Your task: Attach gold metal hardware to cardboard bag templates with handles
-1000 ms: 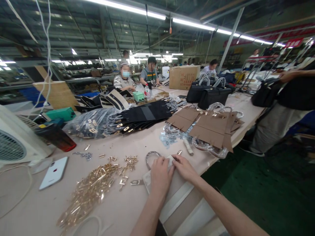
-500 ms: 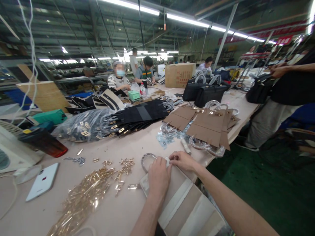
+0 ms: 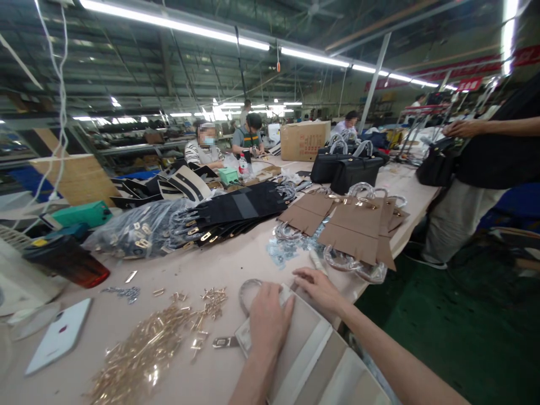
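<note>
My left hand (image 3: 269,320) lies fingers-down on the upper edge of a beige and white striped bag panel (image 3: 310,351) at the table's near edge. My right hand (image 3: 318,287) presses on the panel's far corner with its fingers curled; what they pinch is hidden. A wrapped curved handle (image 3: 244,289) sticks out from under the panel just beyond my left hand. A small metal clasp (image 3: 221,341) lies at the panel's left corner. A heap of gold metal fittings (image 3: 147,349) spreads to the left of my hands.
A white phone (image 3: 59,334) and a dark red-based bottle (image 3: 70,261) lie at the left. Black panels (image 3: 240,208), bagged hardware (image 3: 135,228), brown panels (image 3: 354,225) and black handbags (image 3: 352,169) lie further along the table. A person (image 3: 485,163) stands at the right; others sit at the far end.
The view has drifted up and left, so hands and panel sit lower in the picture. My right hand's fingers have shifted slightly along the panel's far corner. My left hand stays on the panel.
</note>
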A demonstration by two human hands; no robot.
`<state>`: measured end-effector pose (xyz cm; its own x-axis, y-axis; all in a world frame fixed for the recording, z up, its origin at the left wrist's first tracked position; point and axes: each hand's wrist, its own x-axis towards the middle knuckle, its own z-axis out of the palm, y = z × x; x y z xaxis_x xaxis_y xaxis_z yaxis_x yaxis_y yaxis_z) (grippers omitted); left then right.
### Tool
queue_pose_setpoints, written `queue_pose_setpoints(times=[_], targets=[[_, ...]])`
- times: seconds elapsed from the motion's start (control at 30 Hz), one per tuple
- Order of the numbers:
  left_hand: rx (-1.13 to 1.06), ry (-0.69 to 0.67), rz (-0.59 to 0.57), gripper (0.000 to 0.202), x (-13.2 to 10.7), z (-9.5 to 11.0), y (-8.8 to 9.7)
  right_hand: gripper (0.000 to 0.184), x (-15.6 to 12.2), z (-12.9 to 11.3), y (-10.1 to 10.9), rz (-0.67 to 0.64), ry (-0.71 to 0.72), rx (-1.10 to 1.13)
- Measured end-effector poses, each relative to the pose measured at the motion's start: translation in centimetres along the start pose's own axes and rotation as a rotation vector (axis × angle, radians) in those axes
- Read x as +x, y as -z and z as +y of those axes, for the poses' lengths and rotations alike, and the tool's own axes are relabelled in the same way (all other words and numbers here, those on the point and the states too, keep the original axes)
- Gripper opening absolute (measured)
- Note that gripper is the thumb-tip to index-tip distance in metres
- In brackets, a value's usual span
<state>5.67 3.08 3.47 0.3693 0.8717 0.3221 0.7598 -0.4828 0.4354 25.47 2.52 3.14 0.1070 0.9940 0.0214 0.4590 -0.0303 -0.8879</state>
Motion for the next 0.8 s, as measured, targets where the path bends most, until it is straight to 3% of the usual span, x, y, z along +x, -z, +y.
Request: queue_pose_setpoints(times=[0.07,0.17,0.33,0.6,0.8], targets=[[0.0,0.0,0.011,0.018,0.1,0.1,0.1,0.035,1.2,0.4,0.1,0.099,0.043,0.035],[0.019,-0.008,0.03,0.019,0.0,0.4,0.2,0.031,3.6,0.8,0.1,0.181,0.137,-0.115],[0.047,-0.029,0.069,0.019,-0.3,0.8,0.3,0.031,7.2,1.2,0.2,0.193,0.001,-0.485],[-0.001,0.007,0.063,0.022,-0.5,0.5,0.1,0.009,10.9,1.8,2.0,0.108,-0.118,-0.518],[0.011,0.011,0.04,0.033,-0.6,0.4,0.0,0.006,11.1,2.1,2.0,0.112,-0.151,-0.434]])
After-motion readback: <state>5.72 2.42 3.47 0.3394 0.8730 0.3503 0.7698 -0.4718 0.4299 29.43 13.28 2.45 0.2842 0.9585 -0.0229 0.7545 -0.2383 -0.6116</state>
